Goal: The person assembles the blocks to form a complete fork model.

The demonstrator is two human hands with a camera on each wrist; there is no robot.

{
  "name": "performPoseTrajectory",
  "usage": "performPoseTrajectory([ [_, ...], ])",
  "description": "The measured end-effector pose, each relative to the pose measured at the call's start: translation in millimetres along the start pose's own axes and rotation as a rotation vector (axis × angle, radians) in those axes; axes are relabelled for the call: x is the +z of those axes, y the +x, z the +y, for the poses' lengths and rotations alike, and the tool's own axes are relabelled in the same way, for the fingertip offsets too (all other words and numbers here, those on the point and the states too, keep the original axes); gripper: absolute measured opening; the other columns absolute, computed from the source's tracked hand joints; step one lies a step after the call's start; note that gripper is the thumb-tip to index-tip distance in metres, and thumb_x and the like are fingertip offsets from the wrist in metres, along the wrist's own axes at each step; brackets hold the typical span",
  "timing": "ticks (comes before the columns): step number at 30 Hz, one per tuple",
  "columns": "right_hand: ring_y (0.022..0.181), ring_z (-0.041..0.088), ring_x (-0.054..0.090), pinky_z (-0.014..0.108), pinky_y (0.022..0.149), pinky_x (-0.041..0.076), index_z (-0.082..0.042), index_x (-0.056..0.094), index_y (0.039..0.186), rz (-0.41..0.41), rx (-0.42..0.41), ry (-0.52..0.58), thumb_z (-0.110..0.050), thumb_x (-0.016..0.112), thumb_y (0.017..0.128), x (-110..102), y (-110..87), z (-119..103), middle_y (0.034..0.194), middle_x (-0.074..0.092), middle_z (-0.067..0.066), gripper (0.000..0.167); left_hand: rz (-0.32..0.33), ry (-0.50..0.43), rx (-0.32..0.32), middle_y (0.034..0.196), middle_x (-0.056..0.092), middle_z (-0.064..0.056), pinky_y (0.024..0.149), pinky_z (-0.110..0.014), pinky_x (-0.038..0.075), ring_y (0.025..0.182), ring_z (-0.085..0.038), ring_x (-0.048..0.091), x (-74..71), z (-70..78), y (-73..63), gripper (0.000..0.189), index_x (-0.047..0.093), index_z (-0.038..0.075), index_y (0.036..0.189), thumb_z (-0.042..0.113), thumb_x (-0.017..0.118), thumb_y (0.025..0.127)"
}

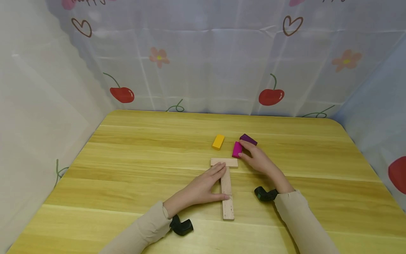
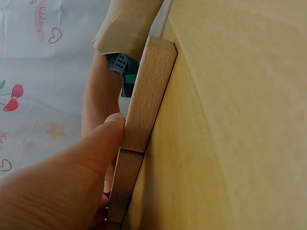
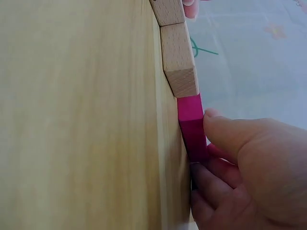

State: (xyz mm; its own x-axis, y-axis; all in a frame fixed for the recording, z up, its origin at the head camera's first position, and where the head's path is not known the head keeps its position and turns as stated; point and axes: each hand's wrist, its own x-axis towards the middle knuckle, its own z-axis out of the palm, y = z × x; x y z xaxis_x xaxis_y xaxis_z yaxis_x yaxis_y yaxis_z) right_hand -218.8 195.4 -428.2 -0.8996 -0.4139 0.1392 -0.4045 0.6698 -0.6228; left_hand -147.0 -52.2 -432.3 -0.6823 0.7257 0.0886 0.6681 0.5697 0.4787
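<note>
Three plain wooden blocks lie flat in a T: a crosswise block (image 1: 233, 163) at the far end and two stem blocks (image 1: 227, 210) end to end. My left hand (image 1: 200, 187) rests over them, fingers extended onto the spot where stem and crosspiece meet, its thumb on the stem near the joint. With thumb and fingers my right hand (image 1: 258, 160) pinches a magenta block (image 3: 193, 132), just beyond the crosspiece's right end. A dark purple block (image 1: 248, 139) lies right behind those fingers.
A yellow block (image 1: 218, 142) lies beyond the crosspiece, left of the magenta one. Black wrist-worn devices (image 1: 182, 225) sit by both sleeves. A printed curtain (image 1: 206, 70) hangs along the wooden table's (image 1: 127, 169) far edge.
</note>
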Motion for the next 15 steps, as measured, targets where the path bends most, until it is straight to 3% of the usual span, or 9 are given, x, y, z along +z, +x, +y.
performPoseTrajectory([
  [15, 0.131, 0.04, 0.028, 0.052, 0.105, 0.023, 0.007, 0.037, 0.14, -0.052, -0.035, 0.044, -0.012, 0.053, 0.096, 1.1, -2.1, -1.0, 0.142, 0.034, 0.026, 0.05, 0.003, -0.016, -0.006, 0.154, 0.015, -0.007, 0.109, -0.031, 0.016, 0.139, -0.016, 0.009, 1.1, -0.9, -0.7, 0.092, 0.024, 0.002, 0.147, 0.059, 0.058, 0.083],
])
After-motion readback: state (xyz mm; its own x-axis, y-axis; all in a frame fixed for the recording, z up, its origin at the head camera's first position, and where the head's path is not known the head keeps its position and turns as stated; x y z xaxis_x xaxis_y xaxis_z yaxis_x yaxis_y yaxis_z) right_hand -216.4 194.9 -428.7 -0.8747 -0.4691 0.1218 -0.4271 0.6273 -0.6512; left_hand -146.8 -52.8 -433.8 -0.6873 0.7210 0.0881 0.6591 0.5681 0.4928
